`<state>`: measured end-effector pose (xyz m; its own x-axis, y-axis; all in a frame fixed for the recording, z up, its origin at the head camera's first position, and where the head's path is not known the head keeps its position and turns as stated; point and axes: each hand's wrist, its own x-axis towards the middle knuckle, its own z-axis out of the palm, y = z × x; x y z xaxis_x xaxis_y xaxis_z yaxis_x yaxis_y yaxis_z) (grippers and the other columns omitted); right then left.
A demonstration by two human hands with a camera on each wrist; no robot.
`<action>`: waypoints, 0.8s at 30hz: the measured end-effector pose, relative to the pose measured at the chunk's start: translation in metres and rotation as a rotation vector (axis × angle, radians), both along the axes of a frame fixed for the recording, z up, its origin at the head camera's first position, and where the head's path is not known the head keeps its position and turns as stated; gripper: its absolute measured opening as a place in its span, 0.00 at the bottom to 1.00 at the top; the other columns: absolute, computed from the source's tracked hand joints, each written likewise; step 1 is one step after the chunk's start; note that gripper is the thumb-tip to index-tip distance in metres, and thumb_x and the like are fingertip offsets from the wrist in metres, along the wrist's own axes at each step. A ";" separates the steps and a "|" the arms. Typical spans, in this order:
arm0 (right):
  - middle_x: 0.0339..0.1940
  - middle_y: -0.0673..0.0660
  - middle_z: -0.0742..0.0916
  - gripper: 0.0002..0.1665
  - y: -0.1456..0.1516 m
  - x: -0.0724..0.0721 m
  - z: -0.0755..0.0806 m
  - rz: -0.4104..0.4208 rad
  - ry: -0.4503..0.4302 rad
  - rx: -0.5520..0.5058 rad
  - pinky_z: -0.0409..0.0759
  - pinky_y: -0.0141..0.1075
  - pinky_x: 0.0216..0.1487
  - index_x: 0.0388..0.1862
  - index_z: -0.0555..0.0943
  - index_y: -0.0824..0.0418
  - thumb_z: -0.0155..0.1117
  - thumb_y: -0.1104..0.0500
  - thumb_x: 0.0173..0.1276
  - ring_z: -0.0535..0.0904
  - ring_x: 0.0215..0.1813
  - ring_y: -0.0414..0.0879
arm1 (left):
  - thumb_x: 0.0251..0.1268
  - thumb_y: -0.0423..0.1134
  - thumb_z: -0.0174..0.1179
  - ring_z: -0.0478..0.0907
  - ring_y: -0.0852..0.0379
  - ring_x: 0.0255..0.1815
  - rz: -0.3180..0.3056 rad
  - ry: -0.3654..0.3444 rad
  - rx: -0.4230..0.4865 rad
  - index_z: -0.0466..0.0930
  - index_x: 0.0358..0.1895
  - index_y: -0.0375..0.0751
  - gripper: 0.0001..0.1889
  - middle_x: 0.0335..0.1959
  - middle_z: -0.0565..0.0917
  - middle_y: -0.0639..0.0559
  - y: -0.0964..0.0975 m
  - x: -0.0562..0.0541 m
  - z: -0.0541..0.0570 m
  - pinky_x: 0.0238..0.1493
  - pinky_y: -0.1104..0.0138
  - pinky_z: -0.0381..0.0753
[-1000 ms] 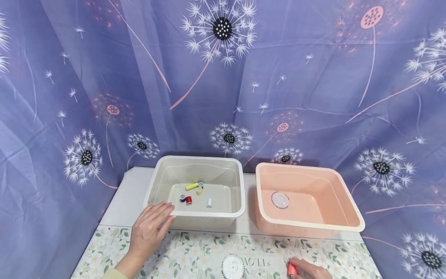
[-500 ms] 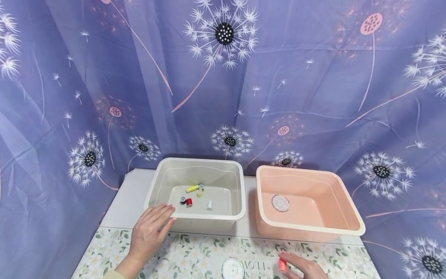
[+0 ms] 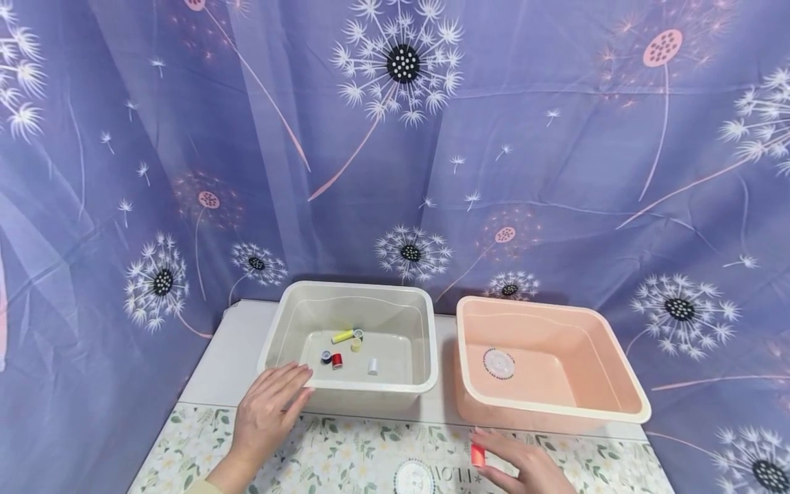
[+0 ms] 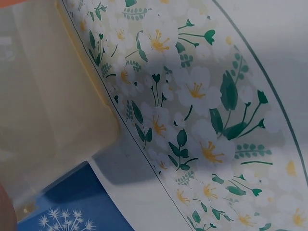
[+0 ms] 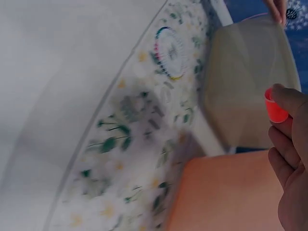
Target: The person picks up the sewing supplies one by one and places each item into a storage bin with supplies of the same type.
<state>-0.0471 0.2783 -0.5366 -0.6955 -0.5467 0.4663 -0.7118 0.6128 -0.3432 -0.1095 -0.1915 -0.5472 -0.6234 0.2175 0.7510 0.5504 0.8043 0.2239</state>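
My right hand [image 3: 517, 461] pinches a bright red spool of thread [image 3: 478, 455] between fingertips and thumb, over the flowered mat in front of the pink bin [image 3: 555, 415]. In the right wrist view the same spool [image 5: 276, 111] stands out against the grey bin [image 5: 240, 72]. My left hand [image 3: 267, 406] rests with fairly straight fingers on the front left rim of that grey bin [image 3: 389, 386]. Inside it lie several thread spools: yellow [image 3: 342, 336], pale yellow [image 3: 356, 346], dark blue [image 3: 326, 357], deep red [image 3: 337, 361] and white [image 3: 373, 366].
A round pin wheel [image 3: 498, 363] lies in the pink bin. Another pin wheel [image 3: 414, 477] lies on the flowered mat [image 3: 345, 453] near the front. Behind both bins hangs a blue dandelion curtain [image 3: 345, 171].
My right hand has moved left and a little away from me, carrying the red spool toward the gap between the bins. The left hand stays at the grey bin's rim.
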 end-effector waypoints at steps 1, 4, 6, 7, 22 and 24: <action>0.57 0.46 0.92 0.32 -0.003 -0.002 0.003 0.013 0.011 -0.005 0.76 0.17 0.62 0.65 0.88 0.47 0.85 0.52 0.61 0.91 0.55 0.44 | 0.85 0.60 0.51 0.89 0.42 0.54 -0.003 -0.001 0.001 0.92 0.53 0.41 0.28 0.52 0.92 0.45 0.000 0.000 0.000 0.83 0.75 0.55; 0.57 0.49 0.92 0.28 -0.011 -0.010 0.011 0.056 0.053 -0.020 0.80 0.22 0.63 0.65 0.88 0.48 0.81 0.48 0.66 0.91 0.56 0.44 | 0.82 0.57 0.57 0.89 0.42 0.54 -0.006 -0.005 0.004 0.92 0.54 0.41 0.24 0.52 0.92 0.45 -0.001 0.000 -0.001 0.82 0.74 0.56; 0.57 0.51 0.92 0.27 -0.017 -0.015 0.017 0.092 0.073 -0.033 0.79 0.24 0.66 0.66 0.87 0.50 0.78 0.47 0.70 0.90 0.57 0.46 | 0.82 0.57 0.57 0.89 0.42 0.54 -0.004 -0.007 0.005 0.92 0.54 0.41 0.23 0.52 0.92 0.45 -0.001 0.000 -0.002 0.82 0.74 0.57; 0.58 0.52 0.92 0.26 -0.019 -0.017 0.020 0.106 0.072 -0.040 0.79 0.24 0.67 0.66 0.87 0.51 0.77 0.47 0.71 0.90 0.57 0.46 | 0.83 0.58 0.56 0.89 0.42 0.55 -0.001 -0.012 0.005 0.92 0.54 0.42 0.24 0.52 0.92 0.46 -0.001 0.000 -0.002 0.82 0.74 0.57; 0.63 0.54 0.89 0.24 -0.045 -0.045 0.064 0.149 0.051 -0.033 0.83 0.33 0.65 0.64 0.87 0.58 0.74 0.49 0.74 0.90 0.59 0.54 | 0.75 0.52 0.65 0.89 0.43 0.55 -0.001 -0.013 0.005 0.92 0.54 0.42 0.19 0.53 0.92 0.47 -0.001 0.000 -0.002 0.77 0.64 0.72; 0.62 0.56 0.90 0.23 -0.047 -0.050 0.067 0.160 0.064 -0.034 0.84 0.34 0.65 0.64 0.87 0.58 0.72 0.49 0.76 0.90 0.59 0.54 | 0.74 0.52 0.66 0.89 0.43 0.55 -0.003 -0.011 0.006 0.92 0.54 0.42 0.19 0.53 0.92 0.47 -0.001 0.000 -0.002 0.78 0.66 0.69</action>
